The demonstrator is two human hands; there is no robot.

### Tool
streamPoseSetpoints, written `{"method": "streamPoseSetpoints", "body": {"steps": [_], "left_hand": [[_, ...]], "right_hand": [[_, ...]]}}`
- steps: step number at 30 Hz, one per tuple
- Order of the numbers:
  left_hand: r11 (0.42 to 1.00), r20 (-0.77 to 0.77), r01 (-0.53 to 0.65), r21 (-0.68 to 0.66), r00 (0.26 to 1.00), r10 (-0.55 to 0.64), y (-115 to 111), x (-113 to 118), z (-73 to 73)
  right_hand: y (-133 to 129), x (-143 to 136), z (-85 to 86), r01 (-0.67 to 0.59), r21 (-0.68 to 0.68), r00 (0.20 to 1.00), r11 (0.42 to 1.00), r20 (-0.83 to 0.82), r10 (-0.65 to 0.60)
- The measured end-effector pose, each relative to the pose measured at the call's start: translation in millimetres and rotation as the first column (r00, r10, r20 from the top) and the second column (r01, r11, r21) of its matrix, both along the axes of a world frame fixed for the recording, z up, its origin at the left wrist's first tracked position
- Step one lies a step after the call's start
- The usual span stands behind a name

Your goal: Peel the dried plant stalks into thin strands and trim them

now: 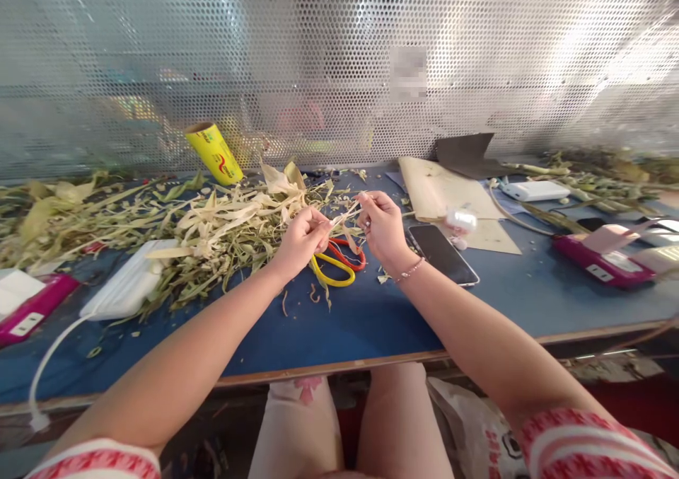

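Note:
My left hand [306, 237] is pinched closed on one end of a thin, pale dried plant strip [344, 217]. The other end is pinched between the fingers of my right hand [379, 223], so the strip spans the short gap between both hands. Under them on the blue table lie scissors with yellow and red handles [334, 270]; their blades are hidden. A heap of dried leaves and stalks [228, 224] spreads just left of my left hand. Close to my right wrist rests a dark-screened phone [443, 254].
A yellow tube [215, 153] leans at the back. White power adapter [130, 281] and magenta power strips [605, 260] lie at the sides. Right of centre are beige card [450, 189], black sheet [469, 155] and more stalks [599, 182]. A perforated metal panel [339, 61] stands behind the table.

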State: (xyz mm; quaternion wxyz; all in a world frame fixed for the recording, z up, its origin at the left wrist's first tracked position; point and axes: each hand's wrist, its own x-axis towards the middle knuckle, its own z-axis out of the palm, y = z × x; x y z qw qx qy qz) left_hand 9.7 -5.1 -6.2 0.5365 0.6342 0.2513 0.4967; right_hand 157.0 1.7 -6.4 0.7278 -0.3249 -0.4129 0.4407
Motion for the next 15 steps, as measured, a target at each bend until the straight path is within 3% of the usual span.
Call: {"method": "streamPoseSetpoints", "body": {"steps": [5, 11, 15], "left_hand": [[0.996, -0.029, -0.087, -0.005, 0.996, 0.087, 2.0, -0.9, -2.6], [0.973, -0.084, -0.229, 0.003, 0.97, 0.228, 0.2, -0.2, 0.0], [0.963, -0.08, -0.266, -0.037, 0.962, 0.263, -0.4, 0.0, -0.3]], "right_hand": [[0.3, 0.7, 0.3, -0.044, -0.018, 0.998, 0.999, 0.034, 0.045], [0.0, -2.8, -3.9, -0.162, -0.182, 0.961, 0.97, 0.193, 0.196], [1.8, -4.4, -7.6, -0.162, -0.156, 0.926, 0.975, 0.317, 0.204]]}}
